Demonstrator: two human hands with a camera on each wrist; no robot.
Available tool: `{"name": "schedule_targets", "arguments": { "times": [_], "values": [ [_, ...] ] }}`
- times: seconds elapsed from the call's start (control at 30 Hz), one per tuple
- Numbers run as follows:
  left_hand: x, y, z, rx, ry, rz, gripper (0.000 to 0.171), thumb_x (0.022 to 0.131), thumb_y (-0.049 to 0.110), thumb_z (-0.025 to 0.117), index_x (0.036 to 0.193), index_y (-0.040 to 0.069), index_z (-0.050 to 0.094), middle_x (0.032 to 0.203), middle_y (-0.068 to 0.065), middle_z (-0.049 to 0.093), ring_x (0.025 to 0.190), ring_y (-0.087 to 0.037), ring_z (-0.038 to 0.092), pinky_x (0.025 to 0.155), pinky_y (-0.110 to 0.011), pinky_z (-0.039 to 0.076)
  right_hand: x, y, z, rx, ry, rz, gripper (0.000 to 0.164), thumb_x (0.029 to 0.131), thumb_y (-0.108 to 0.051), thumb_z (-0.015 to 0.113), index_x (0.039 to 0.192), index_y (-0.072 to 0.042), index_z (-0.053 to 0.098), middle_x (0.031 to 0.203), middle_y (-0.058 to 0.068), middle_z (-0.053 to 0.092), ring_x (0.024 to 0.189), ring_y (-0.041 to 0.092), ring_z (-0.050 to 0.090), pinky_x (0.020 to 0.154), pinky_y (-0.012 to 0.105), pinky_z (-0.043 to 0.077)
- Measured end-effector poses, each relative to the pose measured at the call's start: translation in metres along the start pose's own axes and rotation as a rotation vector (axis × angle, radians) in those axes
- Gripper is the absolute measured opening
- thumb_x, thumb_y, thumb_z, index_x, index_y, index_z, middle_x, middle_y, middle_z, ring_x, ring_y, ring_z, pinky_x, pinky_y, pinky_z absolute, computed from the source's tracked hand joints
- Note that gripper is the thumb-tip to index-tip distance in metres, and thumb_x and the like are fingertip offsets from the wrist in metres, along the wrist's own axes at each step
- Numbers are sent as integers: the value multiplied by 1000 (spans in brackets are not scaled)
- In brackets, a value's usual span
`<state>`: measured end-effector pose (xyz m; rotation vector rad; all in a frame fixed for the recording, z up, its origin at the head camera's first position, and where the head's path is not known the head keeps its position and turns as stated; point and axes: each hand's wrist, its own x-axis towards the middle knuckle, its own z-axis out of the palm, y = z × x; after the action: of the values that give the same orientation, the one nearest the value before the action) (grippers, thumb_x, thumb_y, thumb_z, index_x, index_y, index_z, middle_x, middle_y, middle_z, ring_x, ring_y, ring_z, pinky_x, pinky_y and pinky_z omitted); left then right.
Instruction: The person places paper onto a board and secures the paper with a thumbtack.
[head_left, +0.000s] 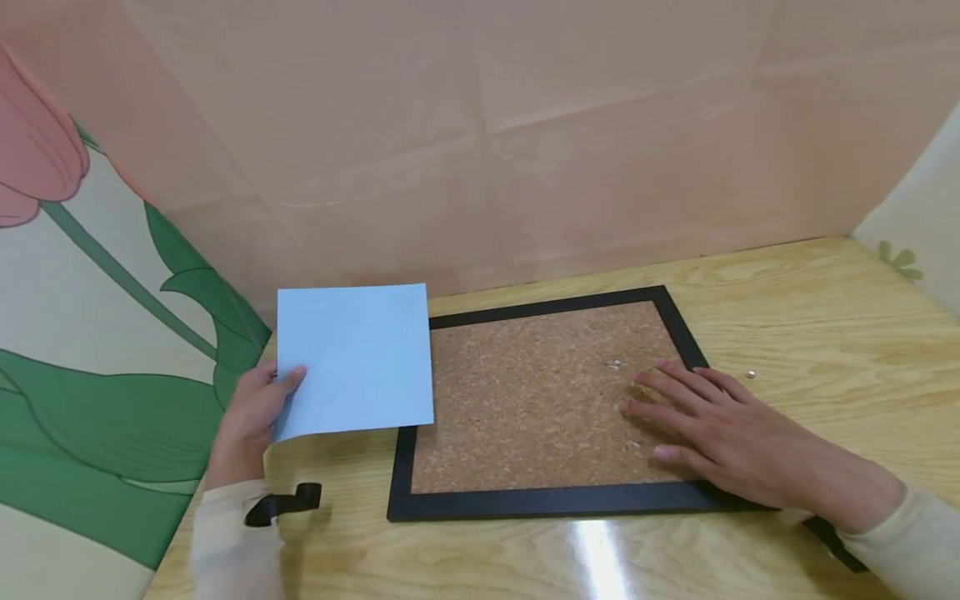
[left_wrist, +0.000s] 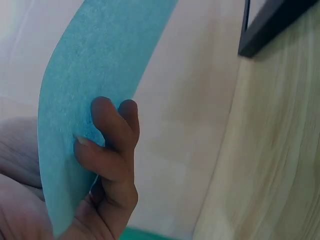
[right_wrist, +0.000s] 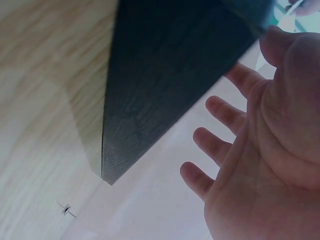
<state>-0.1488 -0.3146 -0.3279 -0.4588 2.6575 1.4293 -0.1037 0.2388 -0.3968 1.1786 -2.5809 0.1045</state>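
A plain light-blue sheet (head_left: 356,358), apparently paper, is in my left hand (head_left: 253,414), raised by the left end of a cork board (head_left: 517,400) whose black frame (head_left: 540,502) lies on a wooden table (head_left: 817,325). My left thumb presses the sheet's near face and my fingers bend behind it, pinching the left edge a little below its middle. I judge it very light and flexible, since the left wrist view shows it bowing; a hard squeeze would likely crease it, so a soft pinch, perhaps with a second on the opposite edge, should hold it flat. It looks almost square, so I find no clear long axis; its broad face turns towards me, its top edge runs left to right, and its free side points right, towards the board. My right hand (head_left: 720,429) holds nothing, fingers spread over the board's right side; whether they touch the cork I cannot tell
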Motion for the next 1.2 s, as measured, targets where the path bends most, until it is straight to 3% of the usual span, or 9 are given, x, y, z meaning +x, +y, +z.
{"name": "schedule_targets", "arguments": {
  "times": [0.1, 0.3, 0.47, 0.67, 0.8, 0.87, 1.07, 1.13, 1.2],
  "values": [
    [2, 9, 15, -67, -49, 31, 55, 106, 29, 45, 151, 0, 37, 145, -26, 49, 104, -14, 62, 83, -27, 52, 1, -1, -2, -5, 4, 1, 57, 95, -44, 62, 148, -27, 48, 163, 2, 31, 156, 10, -5, 121, 24, -16],
    [-2, 29, 54, -198, -193, 49, 52, 106, 23, 47, 154, 7, 35, 145, -23, 52, 119, -25, 61, 94, -37, 54, 1, -3, -3, -10, 5, 0, 56, 96, -45, 61, 147, -27, 49, 161, 2, 34, 156, 10, -6, 120, 23, -16],
    [-5, 38, 86, -295, -245, 45, 46, 106, 18, 47, 151, 9, 39, 137, -23, 59, 108, -22, 67, 88, -39, 57, 0, -2, -1, -3, 15, -2, 56, 95, -44, 62, 147, -27, 49, 162, 2, 34, 157, 12, -4, 121, 23, -15],
    [-11, 44, 126, -343, -282, 35, 44, 104, 14, 49, 148, 8, 44, 134, -23, 60, 114, -28, 65, 92, -45, 56, -1, 1, 1, -10, 41, -25, 57, 95, -45, 62, 147, -25, 50, 161, 2, 34, 157, 13, -1, 122, 23, -12],
    [-19, 47, 151, -351, -301, 21, 47, 104, 13, 51, 149, 5, 42, 143, -22, 53, 127, -33, 57, 102, -51, 49, 4, -2, -3, 30, 35, 4, 54, 96, -42, 63, 146, -30, 49, 158, 0, 39, 155, 17, 14, 122, 36, 9],
    [-22, 48, 163, -361, -318, 24, 46, 104, 13, 50, 148, 4, 43, 147, -21, 49, 130, -33, 53, 104, -50, 48, 7, -5, -6, 65, 26, 28, 51, 96, -40, 63, 145, -33, 49, 156, -2, 42, 151, 19, 24, 117, 36, 14],
    [-32, 48, 190, -442, -407, -12, 40, 105, 14, 49, 143, 5, 49, 144, -17, 52, 131, -32, 53, 103, -46, 48, 13, -6, -10, 75, 45, -9, 50, 95, -39, 65, 143, -28, 53, 152, -1, 47, 143, 22, 35, 120, 17, -7],
    [-34, 49, 196, -458, -421, -22, 39, 104, 15, 49, 143, 6, 49, 146, -16, 51, 133, -32, 50, 107, -48, 46, 13, -5, -8, 57, 63, -38, 50, 93, -40, 67, 139, -25, 57, 149, 1, 50, 140, 24, 38, 121, 17, -6],
    [-35, 49, 202, -472, -423, -34, 40, 104, 15, 49, 144, 6, 49, 149, -16, 48, 137, -33, 47, 109, -50, 43, 13, -5, -7, 50, 74, -52, 49, 91, -43, 69, 135, -24, 60, 146, 1, 54, 137, 23, 42, 120, 21, 4]
  ]
}}
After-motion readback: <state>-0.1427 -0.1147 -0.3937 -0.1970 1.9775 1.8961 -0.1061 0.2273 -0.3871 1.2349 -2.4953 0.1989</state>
